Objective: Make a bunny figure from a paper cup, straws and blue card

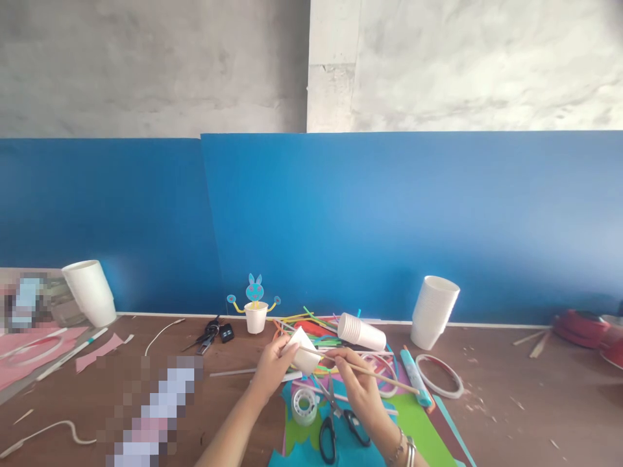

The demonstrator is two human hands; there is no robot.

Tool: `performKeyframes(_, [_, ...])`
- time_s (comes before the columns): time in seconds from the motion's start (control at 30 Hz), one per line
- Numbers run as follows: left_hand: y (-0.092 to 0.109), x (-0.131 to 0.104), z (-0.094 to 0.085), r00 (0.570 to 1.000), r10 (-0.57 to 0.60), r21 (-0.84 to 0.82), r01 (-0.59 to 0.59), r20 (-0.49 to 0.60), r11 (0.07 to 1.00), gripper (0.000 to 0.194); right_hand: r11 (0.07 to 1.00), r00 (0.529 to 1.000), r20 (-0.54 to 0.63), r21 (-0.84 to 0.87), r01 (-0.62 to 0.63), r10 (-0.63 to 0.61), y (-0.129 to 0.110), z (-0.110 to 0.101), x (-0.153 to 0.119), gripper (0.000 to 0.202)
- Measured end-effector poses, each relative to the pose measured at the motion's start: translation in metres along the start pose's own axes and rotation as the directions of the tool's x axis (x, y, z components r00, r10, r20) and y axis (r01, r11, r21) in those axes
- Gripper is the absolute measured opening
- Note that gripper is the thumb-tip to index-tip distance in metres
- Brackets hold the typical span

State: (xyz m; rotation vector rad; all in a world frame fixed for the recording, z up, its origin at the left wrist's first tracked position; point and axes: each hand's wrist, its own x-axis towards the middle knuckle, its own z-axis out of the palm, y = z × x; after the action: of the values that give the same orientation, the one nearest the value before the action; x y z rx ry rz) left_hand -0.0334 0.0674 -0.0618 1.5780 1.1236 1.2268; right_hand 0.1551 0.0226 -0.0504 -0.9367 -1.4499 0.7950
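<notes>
Paper cup (307,353) and wooden stick (384,377) are brought together just beyond the scissors (335,410), which lie spread on the table. The cup is held tilted, raised above the clutter; it is grasped by the left hand (273,363), thumb and fingers closed on its wall, on the far left side of the scissors. The stick is pinched by the right hand (359,381), beyond the scissors and a little to their right, with one end laid at the cup's side. Whether the wall has been pierced or is merely touched cannot be told.

From here, the thin wall could be dented or torn if the stick were pushed too hard — paper of that kind is easily buckled between a squeeze and a poke. The left thumb, being so close to the tip, could be jabbed if the stick were to slip. The scissors' blades are pointed towards the work, so a forearm or knuckle could be nicked were either hand lowered carelessly. The tape roll (305,420), left of the scissors, and the loose strips (328,340) beyond them could be knocked or dragged — the stick's long free end might catch them.
</notes>
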Motion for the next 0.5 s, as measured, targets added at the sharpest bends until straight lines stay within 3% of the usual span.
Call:
performKeyframes(0.3, [-0.006,-0.002,0.002,0.997,-0.008,0.183,0.022,-0.081,0.983,0.037,0.976,0.988,0.106,-0.175,0.134,-0.117,0.001,0.005,-0.005,0.025])
performKeyframes(0.5, [0.007,-0.011,0.004,0.994,0.021,0.351,0.016,-0.104,0.936,0.028,0.84,0.911,0.275,-0.372,0.396,-0.308,-0.007,0.007,-0.008,0.023])
